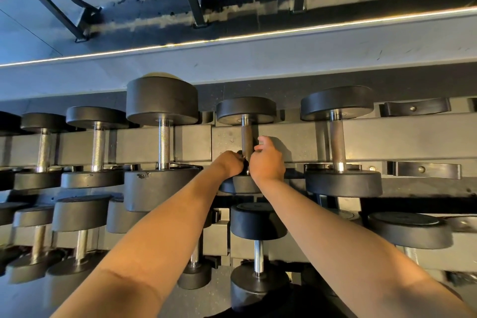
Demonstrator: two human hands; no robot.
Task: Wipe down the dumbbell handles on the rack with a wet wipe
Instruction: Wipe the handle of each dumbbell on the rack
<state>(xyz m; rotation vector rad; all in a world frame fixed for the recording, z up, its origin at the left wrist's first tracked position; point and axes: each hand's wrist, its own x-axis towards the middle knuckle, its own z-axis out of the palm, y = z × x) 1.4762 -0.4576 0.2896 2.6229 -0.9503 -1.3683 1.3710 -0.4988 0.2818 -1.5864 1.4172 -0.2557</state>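
Gym rack (196,142), right hand (267,161) gripping handle (246,134), left hand (229,164) curled beside

On the rack (291,147) an upper row of dumbbells is laid, each handle running from 12 to 6 o'clock. The middle dumbbell (246,111) is found at the centre. The near end of its handle (246,137) is flanked by the left hand (229,164) at 9 o'clock and the right hand (267,160) at 3 o'clock. The largest dumbbell (162,100) is placed beside it at 9 o'clock, with a smaller dumbbell (96,117) further out. At 3 o'clock the right-side dumbbell (338,103) is set, with a cradle (415,108) beyond. A lower dumbbell (258,222) is racked at 6 o'clock, nearer the camera. A ledge (258,59) is run behind the rack at 12 o'clock.
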